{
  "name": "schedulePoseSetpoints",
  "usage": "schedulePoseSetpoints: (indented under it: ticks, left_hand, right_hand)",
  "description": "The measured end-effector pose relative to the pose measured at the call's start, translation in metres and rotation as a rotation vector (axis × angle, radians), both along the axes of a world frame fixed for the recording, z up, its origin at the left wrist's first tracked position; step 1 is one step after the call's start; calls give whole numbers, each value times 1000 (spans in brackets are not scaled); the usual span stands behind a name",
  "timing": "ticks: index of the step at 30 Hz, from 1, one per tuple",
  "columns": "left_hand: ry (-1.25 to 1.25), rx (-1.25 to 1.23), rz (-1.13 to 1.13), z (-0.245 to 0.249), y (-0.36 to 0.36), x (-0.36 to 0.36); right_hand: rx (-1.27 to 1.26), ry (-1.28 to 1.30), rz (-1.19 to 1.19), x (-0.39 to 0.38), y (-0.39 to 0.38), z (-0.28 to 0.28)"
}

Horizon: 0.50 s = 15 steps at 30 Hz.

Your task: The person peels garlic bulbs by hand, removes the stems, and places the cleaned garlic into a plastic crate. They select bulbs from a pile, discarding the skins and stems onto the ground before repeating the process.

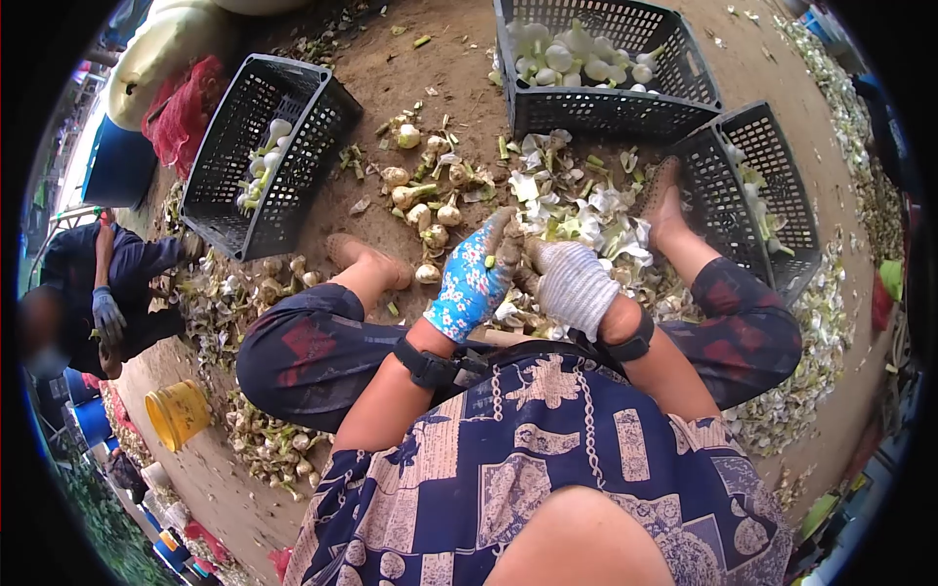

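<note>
My left hand [473, 280], in a blue flowered glove with soil-browned fingers, is closed close beside my right hand. My right hand [575, 283], in a grey-white knitted glove, is also closed, its fingertips meeting the left ones. What they grip between them is hidden by the dirty fingers. A small green stem piece [490, 262] shows against the left glove. Just beyond the left hand lie several unpeeled garlic bulbs [447, 213] with cut stems. White garlic skins [618, 230] are heaped on the ground beyond the right hand.
A black crate [611, 109] of white garlic bulbs stands ahead. Other black crates with garlic stand at left [293, 161] and right [779, 146]. A yellow bucket [178, 414] and another person [98, 283] are at left, near a garlic pile [269, 444].
</note>
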<state>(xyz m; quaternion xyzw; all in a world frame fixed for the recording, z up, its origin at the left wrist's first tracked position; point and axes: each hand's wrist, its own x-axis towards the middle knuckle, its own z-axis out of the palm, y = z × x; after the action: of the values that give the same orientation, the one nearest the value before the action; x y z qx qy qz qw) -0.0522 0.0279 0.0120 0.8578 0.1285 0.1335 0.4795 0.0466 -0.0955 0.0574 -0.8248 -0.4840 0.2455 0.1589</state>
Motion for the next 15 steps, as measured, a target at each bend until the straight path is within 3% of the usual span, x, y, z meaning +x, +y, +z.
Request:
schedulePoseSetpoints:
  ticks: [1, 3, 7, 12, 14, 15]
  left_hand:
    - [1, -1, -2, -2, 0, 0]
    - [240, -121, 11, 2, 3, 1]
    - [336, -204, -37, 13, 3, 1]
    - [92, -565, -40, 11, 2, 2]
    - [-69, -1239, 56, 19, 2, 7]
    - [-164, -1509, 30, 18, 10, 9]
  right_hand:
    - [30, -41, 35, -1, 0, -5]
    - [-8, -20, 78, 0, 4, 1]
    - [-85, 7, 123, 5, 9, 3]
    - [-247, 2, 4, 12, 6, -28]
    - [-264, 94, 26, 10, -4, -36]
    - [-93, 269, 118, 10, -16, -30]
